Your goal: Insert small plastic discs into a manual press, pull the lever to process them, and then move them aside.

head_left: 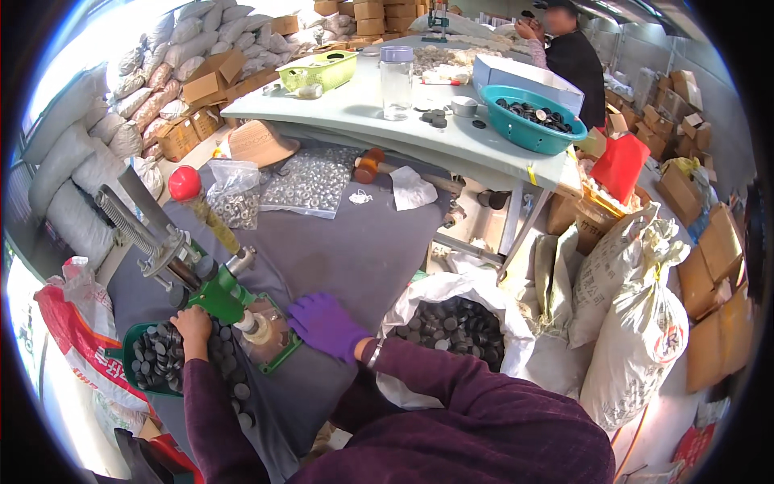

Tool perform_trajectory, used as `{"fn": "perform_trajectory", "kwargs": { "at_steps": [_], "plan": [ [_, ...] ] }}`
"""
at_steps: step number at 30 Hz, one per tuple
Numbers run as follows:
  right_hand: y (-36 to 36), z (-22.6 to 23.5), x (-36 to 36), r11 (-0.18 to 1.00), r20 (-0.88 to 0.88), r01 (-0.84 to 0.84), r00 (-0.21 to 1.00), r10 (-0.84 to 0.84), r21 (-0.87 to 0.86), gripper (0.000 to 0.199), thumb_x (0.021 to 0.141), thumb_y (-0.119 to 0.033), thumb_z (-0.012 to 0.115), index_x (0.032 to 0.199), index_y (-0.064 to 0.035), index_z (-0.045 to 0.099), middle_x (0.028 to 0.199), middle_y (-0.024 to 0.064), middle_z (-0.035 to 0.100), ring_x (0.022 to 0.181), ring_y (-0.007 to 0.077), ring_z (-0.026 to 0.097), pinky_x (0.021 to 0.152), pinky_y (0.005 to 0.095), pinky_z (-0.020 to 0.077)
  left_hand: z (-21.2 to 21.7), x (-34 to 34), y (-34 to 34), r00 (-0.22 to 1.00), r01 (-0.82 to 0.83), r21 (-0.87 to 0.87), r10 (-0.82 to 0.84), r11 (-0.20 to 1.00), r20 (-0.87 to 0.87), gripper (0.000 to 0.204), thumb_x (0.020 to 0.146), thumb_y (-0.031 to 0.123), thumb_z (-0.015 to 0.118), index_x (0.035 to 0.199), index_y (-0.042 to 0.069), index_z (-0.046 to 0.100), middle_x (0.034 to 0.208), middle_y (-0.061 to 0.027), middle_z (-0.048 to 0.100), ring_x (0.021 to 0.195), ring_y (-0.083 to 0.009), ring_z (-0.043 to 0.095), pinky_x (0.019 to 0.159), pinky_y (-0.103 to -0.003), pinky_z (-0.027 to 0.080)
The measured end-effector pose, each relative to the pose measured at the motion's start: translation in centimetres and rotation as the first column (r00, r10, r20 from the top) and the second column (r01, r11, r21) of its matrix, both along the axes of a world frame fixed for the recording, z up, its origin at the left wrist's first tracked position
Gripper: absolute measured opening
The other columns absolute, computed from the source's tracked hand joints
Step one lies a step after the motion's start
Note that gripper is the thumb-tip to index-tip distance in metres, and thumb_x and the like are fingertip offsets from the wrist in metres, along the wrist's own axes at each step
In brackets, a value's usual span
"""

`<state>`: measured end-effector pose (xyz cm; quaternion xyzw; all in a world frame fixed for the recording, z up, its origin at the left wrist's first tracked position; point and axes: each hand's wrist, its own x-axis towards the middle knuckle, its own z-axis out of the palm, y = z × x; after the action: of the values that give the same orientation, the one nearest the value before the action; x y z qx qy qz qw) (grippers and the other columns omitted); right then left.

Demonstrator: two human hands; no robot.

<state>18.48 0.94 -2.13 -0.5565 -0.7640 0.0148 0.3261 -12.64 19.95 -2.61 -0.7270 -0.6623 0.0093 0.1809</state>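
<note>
Purple sleeves down front, both hands parked right at the green hand press (211,284) on the grey-covered bench (363,242).

Left hand (192,327) is bare, curled loosely over the dark discs in the green tray (133,343); can't tell if it's actually pinching one. Right hand (325,324), in a purple glove, lies flat and open beside the press base, holding nothing. Biggest risk imo: fingers sit just beside the ram, so a lever pull could nip them. That tray hangs near the bench's left edge, a bump spills discs. Room's tight on the right: an open sack of discs (451,323) crowds the elbow, more space toward the bag of washers (310,181).
</note>
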Motion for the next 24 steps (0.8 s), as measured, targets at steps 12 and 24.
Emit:
{"fn": "perform_trajectory", "kwargs": {
  "at_steps": [12, 24],
  "plan": [
    [0.3, 0.0, 0.0, 1.0, 0.015, 0.0, 1.0, 0.0, -0.011, 0.032, 0.092, -0.028, 0.051, 0.112, -0.0044, 0.06, 0.106, 0.0133, 0.061, 0.103, 0.0307, 0.056, 0.092, 0.0435, 0.0413, 0.7, 1.7, -4.7, 0.982, 0.124, -0.02, -0.12, 0.992, 0.147, 0.021, 0.087, 0.022, 0.055, 0.096, 0.009, 0.068, 0.095, -0.0122, 0.069, 0.096, -0.0317, 0.063, 0.089, -0.058, 0.04],
    [-1.3, -6.2, -0.5, 0.997, -0.108, -0.021, 0.994, 0.029, 0.074, 0.025, 0.091, -0.027, 0.051, 0.1, -0.0062, 0.06, 0.099, 0.015, 0.061, 0.097, 0.0328, 0.057, 0.087, 0.0468, 0.0419, 0.4, -4.0, -8.6, 0.843, 0.257, 0.145, -0.295, 0.955, 0.449, 0.027, 0.081, 0.013, 0.065, 0.107, 0.005, 0.065, 0.107, -0.0165, 0.066, 0.102, -0.0375, 0.06, 0.087, -0.046, 0.048]
  ]
}}
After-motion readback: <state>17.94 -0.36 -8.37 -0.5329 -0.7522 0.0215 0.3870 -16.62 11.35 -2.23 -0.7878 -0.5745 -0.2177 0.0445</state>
